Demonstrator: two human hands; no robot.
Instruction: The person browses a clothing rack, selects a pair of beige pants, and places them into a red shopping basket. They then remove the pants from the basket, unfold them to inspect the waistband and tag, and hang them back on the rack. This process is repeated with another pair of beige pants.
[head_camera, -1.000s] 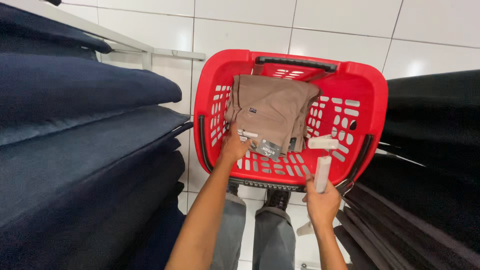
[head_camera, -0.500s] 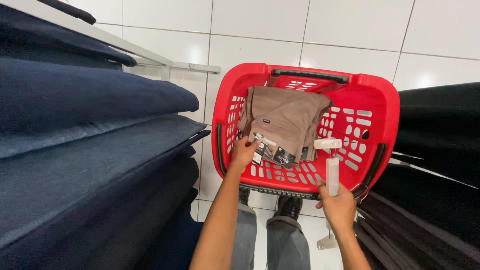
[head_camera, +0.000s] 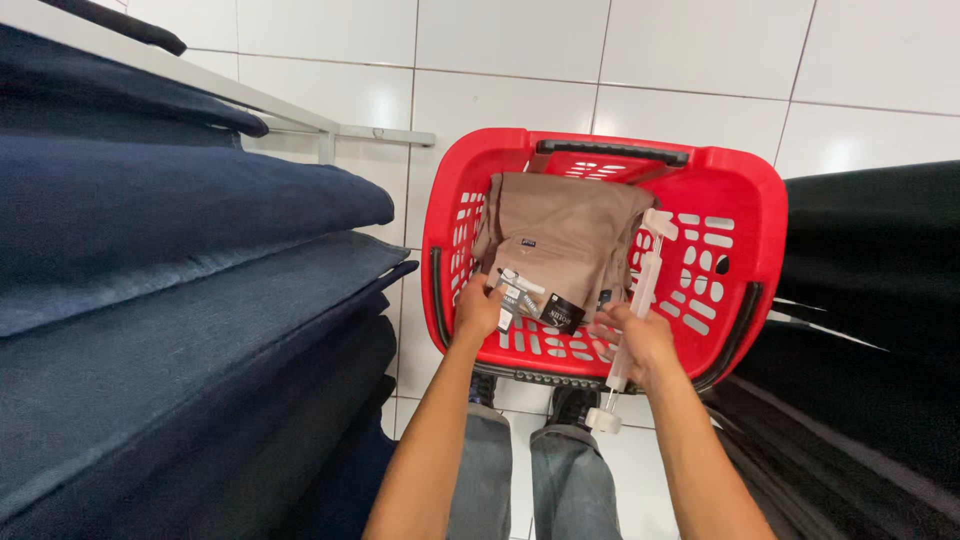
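Folded tan garment (head_camera: 565, 240) lies in red basket (head_camera: 745, 215), frame center, w/ paper tags (head_camera: 535, 298) at its near edge. Left hand (head_camera: 478, 310) is pinched on the tags; right hand (head_camera: 640, 340), apart from it at basket's near rim, is clamped on a clear plastic hanger (head_camera: 635, 300) held upright. Dark blue folded stacks (head_camera: 180, 300) fill frame left, black ones (head_camera: 870, 270) frame right; white tile floor (head_camera: 600, 50) up top.
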